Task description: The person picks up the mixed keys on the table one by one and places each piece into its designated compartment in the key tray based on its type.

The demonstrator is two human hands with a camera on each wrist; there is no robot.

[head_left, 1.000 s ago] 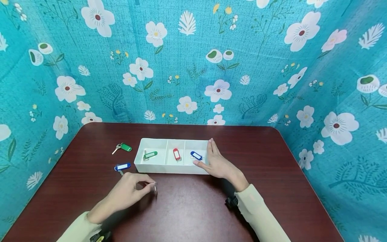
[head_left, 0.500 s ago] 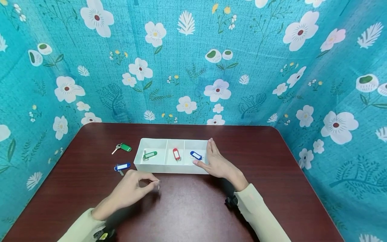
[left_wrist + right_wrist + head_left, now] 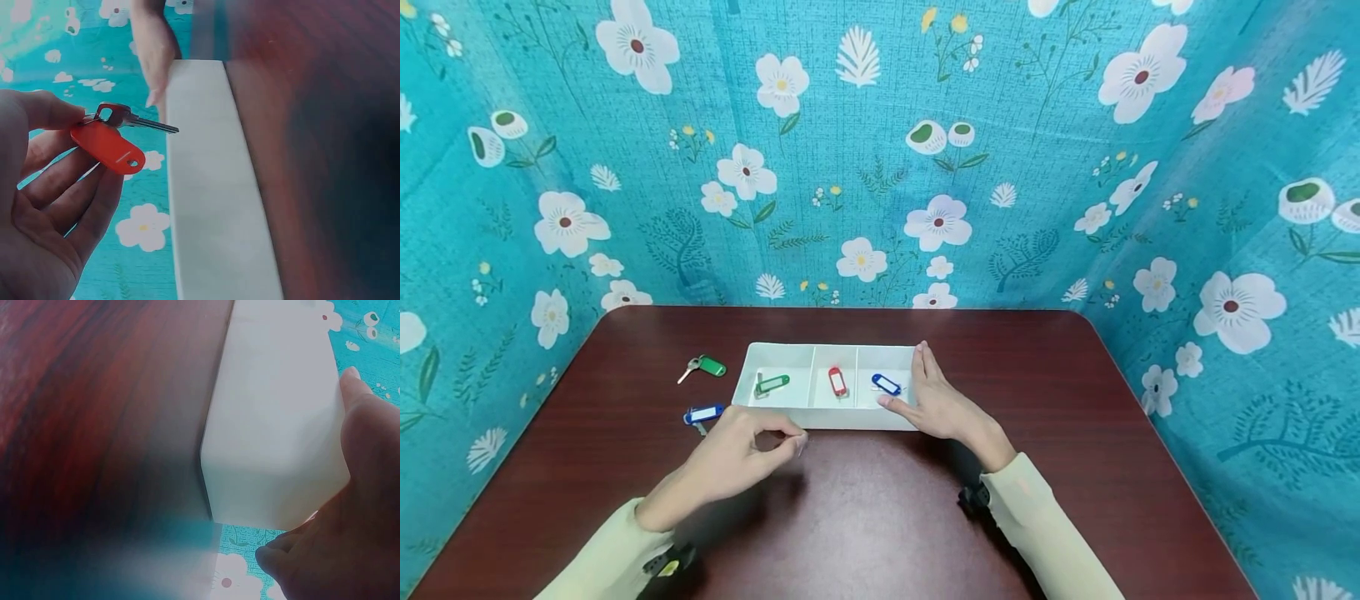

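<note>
— Since the left hand [image 3: 741,454] covers most of it in the head view, where does the red tag [image 3: 109,149] show?
— In the left wrist view. Thumb and fingertip pinch its ring end, the other fingers lie spread behind it, and its key [image 3: 147,122] juts out.
— Touching the white box [image 3: 842,419]?
— I cannot tell; the tip overlaps the near wall in that view. In the head view, the hand is beside that wall, towards its left end.
— And the right hand [image 3: 946,410]?
— Against the box's right end, fingers straight and together, thumb at the near rim. Only the head view shows inside: green tag [image 3: 772,384] left, second red tag [image 3: 837,382] middle, blue tag [image 3: 887,384] right.
— Where is there room?
— Table [image 3: 880,517] stretches wide before the near wall, and rightward to its edge. Behind the box, a narrower strip meets the curtain [image 3: 850,208]. Leftward lie a loose green tag [image 3: 712,366] and a loose blue tag [image 3: 703,414], the blue just beside the left hand.
</note>
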